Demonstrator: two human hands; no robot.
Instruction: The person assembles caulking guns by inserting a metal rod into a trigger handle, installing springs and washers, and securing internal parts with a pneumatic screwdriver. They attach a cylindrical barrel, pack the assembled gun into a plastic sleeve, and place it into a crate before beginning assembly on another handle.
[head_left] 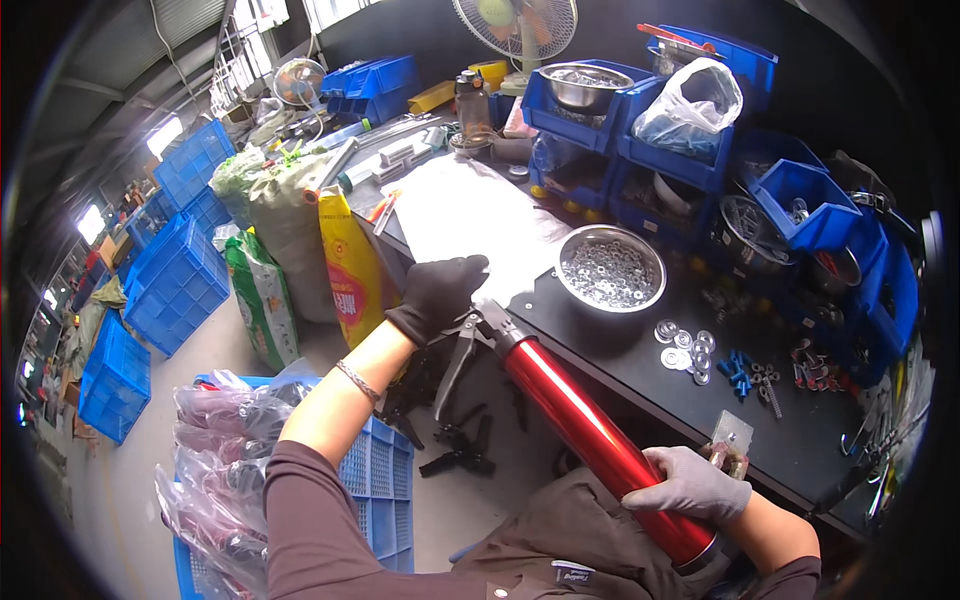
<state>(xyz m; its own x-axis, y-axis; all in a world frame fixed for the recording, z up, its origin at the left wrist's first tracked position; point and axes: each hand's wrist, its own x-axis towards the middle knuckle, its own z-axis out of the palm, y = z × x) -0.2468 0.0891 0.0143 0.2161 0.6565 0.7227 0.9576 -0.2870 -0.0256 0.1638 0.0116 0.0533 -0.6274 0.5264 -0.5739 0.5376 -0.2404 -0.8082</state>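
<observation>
A caulking gun with a shiny red tube (585,425) slants from the table's edge down to my lap. Its silver head and lever handle (456,368) are at the upper end. My right hand (690,485), in a grey glove, is wrapped round the lower part of the tube. My left hand (440,295), in a black glove, is closed right by the gun's head; what its fingers hold is hidden. Beyond the gun, a steel bowl (657,290) full of small metal nuts or washers stands on the black table (600,335).
Round metal discs (685,352), blue parts (737,372) and small hardware lie right of the bowl. Blue bins (575,120) line the back. A white sheet (465,215) covers part of the table. At lower left, a blue crate (385,480) holds plastic-wrapped items (215,470). Black parts (465,450) lie below the table.
</observation>
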